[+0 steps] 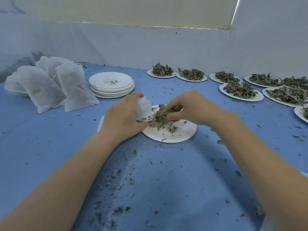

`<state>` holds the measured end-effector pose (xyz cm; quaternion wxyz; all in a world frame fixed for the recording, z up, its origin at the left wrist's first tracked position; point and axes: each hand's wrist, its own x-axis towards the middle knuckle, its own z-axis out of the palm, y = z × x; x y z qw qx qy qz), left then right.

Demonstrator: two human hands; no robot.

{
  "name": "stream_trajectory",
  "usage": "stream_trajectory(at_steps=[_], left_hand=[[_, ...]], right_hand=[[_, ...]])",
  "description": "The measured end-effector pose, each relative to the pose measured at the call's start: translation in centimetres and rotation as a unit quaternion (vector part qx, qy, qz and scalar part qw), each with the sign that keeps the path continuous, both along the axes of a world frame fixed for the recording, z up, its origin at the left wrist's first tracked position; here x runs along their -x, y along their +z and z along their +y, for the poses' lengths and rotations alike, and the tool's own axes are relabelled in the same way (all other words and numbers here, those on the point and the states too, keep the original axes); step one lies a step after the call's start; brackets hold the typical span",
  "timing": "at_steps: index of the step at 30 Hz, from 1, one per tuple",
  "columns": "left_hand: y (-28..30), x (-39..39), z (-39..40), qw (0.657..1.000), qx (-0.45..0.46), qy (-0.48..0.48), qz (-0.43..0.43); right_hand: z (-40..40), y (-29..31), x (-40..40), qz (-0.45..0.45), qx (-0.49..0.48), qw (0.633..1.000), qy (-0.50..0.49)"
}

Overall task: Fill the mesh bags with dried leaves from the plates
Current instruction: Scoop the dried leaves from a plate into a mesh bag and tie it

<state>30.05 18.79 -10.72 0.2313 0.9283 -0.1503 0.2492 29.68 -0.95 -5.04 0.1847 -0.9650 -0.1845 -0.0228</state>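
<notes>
Left hand (124,116) grips mesh bag (143,108); right hand (190,108) seemingly pinches dried leaves (160,120)

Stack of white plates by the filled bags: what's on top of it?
Only a few leaf scraps lie on the top plate of the stack; the faces of the plates beneath are covered.

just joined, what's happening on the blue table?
A person is bagging dried leaves. The left hand holds a small white mesh bag at the edge of a paper plate, while the right hand gathers the leaf pile on it toward the bag. Filled bags lean at the far left beside a stack of emptied plates. Several plates still heaped with leaves wait on the right.
</notes>
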Motion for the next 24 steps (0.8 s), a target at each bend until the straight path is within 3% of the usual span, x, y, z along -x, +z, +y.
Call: stream_trajectory(at_steps=[13, 15, 20, 24], left_hand=[[0.3, 0.8, -1.5, 0.998, -0.022, -0.043, -0.051], [0.4, 0.8, -1.8, 0.997, -0.011, -0.047, -0.055], [0.3, 0.6, -1.6, 0.999, 0.031, -0.034, -0.012], [0.4, 0.9, -1.8, 0.997, 0.067, -0.035, -0.027]], right_hand=[[1.9, 0.8, 1.1, -0.086, -0.074, 0.993, 0.043], [2.5, 0.5, 1.4, -0.072, -0.116, 0.989, 0.056], [2.3, 0.9, 1.7, 0.06, -0.091, 0.985, 0.137], [2.7, 0.3, 1.4, -0.014, -0.196, 0.978, 0.063]])
